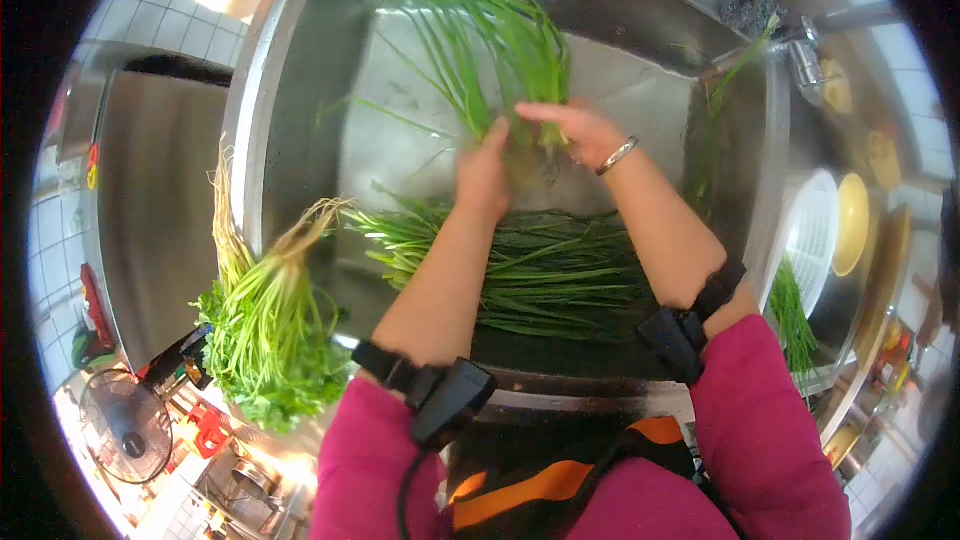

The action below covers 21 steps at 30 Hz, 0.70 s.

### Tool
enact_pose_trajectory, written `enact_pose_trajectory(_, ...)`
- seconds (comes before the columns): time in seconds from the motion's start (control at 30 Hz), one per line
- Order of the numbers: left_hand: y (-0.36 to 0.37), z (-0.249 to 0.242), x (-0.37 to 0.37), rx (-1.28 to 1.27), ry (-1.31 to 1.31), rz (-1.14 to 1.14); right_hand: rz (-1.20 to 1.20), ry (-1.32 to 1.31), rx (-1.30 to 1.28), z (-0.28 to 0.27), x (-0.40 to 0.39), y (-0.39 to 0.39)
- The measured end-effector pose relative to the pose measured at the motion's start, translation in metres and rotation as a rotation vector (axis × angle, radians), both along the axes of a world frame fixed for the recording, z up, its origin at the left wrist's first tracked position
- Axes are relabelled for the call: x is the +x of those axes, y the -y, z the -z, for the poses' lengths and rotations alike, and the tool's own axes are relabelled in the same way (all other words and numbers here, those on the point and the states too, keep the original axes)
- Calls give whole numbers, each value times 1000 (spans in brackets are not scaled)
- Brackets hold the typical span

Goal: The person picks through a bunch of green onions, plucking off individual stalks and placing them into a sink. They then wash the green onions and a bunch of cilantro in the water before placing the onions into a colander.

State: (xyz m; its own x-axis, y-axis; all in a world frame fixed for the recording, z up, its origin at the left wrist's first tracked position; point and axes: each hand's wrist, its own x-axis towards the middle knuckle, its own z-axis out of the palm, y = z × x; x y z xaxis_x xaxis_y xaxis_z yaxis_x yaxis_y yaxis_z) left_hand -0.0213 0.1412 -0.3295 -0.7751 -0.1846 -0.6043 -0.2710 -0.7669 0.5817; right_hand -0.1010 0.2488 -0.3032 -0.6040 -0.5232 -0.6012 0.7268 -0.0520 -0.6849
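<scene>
Both of my hands are over the metal sink (400,110), inside its walls. My left hand (485,178) is closed around the lower end of some garlic chives (450,50), whose long leaves fan out towards the far wall. My right hand (585,132), with a bracelet at the wrist, grips another part of the chives (540,55). Its index finger points towards the left hand, and the two hands nearly meet. Behind my forearms, on the near side of the sink, a larger pile of garlic chives (560,270) lies sideways, partly hidden by the arms.
A leafy bunch with pale roots (285,330), like celery or coriander, lies over the sink's left near corner. At right stand a white basket (812,230), a yellow bowl (850,225) and more chives (790,320). A faucet (805,60) is at upper right, a fan (125,430) at lower left.
</scene>
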Motion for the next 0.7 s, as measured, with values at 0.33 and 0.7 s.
enact_pose_trajectory(0.33,6,-11,-3,252,-50,85,61,-11,-98,13,-3,4)
enact_pose_trajectory(0.7,-1,-5,3,-369,91,-42,-103,-123,-18,5,0,6)
